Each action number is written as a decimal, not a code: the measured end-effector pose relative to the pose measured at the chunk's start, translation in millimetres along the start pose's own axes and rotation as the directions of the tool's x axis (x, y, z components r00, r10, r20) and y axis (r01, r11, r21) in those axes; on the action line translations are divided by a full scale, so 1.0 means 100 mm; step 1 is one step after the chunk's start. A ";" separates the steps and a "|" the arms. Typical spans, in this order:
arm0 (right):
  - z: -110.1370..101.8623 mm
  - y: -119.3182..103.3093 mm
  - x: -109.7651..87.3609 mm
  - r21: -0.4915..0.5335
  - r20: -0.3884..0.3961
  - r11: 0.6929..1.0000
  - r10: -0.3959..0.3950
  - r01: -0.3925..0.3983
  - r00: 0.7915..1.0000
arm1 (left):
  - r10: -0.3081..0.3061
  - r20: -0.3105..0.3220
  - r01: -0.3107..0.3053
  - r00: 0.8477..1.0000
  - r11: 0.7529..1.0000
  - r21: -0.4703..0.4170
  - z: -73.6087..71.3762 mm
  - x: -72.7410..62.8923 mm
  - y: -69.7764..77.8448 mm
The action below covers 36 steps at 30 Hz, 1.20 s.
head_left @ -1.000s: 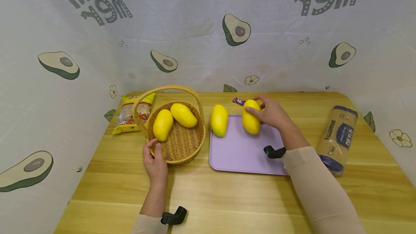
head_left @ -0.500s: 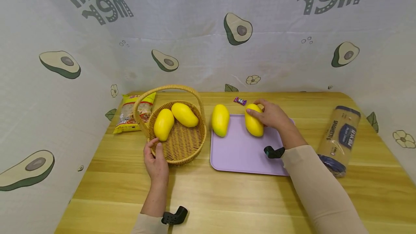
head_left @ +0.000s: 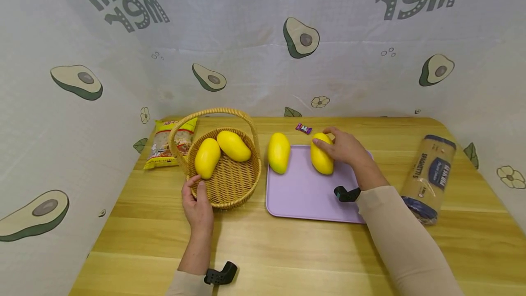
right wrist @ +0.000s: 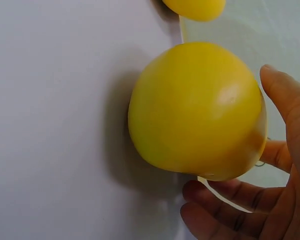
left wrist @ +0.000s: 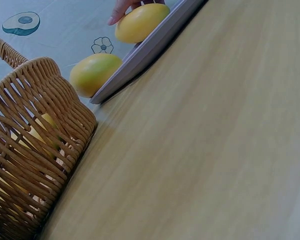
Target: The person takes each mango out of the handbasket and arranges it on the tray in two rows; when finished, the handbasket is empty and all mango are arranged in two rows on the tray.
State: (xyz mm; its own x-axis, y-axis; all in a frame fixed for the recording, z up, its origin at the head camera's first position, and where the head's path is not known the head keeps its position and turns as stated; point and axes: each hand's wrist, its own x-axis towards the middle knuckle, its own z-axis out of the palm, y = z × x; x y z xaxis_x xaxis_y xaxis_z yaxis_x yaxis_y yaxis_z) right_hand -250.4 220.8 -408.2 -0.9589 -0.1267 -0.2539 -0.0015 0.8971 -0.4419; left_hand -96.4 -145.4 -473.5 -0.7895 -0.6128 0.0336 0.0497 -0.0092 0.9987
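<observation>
My right hand [head_left: 344, 147] holds a yellow mango [head_left: 322, 155] by its far end, low at the tray's back part. In the right wrist view the thumb [right wrist: 282, 90] lies along one side of this mango [right wrist: 197, 112], with fingers beneath. Another mango [head_left: 279, 153], greenish at its near tip, lies at the back left corner of the lilac tray [head_left: 308, 200]. My left hand [head_left: 198, 207] holds the near left rim of a wicker basket [head_left: 232, 202]; some fingers are hidden behind it. Inside the basket lie two mangoes, one upright-lying [head_left: 207, 158] and one slanted [head_left: 234, 145].
Behind the basket's left side lies a yellow food packet [head_left: 170, 143]. A small purple wrapped sweet [head_left: 303, 128] sits behind the tray. To the right is a spaghetti pack [head_left: 429, 177]. The basket's tall handle [head_left: 213, 111] arches over its opening.
My right hand has lowered the mango toward the viewer and slightly right, down to the tray. The left hand and the basket stay put.
</observation>
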 end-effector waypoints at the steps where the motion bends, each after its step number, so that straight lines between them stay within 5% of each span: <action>1: -0.01 0.00 -0.01 -0.002 0.004 1.000 0.004 -0.004 1.000 | -0.001 -0.001 0.001 1.000 1.000 0.001 0.00 0.00 0.00; 12: -0.06 -0.01 -0.08 0.008 0.011 0.999 0.041 -0.041 0.999 | 0.014 -0.007 -0.014 1.000 1.000 0.009 0.00 0.01 0.00; 22: -0.12 -0.21 -0.25 -0.038 -0.098 0.999 -0.014 0.011 0.995 | 0.017 -0.022 -0.018 1.000 1.000 -0.009 0.01 0.00 0.00; 31: -0.03 -0.55 -0.59 -0.009 -0.151 0.983 -0.185 0.185 0.971 | 0.016 -0.011 -0.016 1.000 1.000 -0.006 0.02 0.01 0.00; 36: 0.10 -0.79 -0.78 0.039 -0.136 0.947 -0.311 0.318 0.941 | 0.004 -0.010 -0.004 1.000 1.000 0.001 0.01 0.01 0.00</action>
State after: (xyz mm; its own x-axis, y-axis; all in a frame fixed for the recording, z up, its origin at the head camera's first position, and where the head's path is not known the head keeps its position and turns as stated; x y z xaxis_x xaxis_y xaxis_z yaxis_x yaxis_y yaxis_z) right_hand -172.7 155.6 -362.0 -0.9402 -0.3402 0.0154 -0.2956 0.7929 -0.5328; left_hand -97.8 -145.4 -473.5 -0.7834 -0.6205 0.0368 0.0517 -0.0060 0.9986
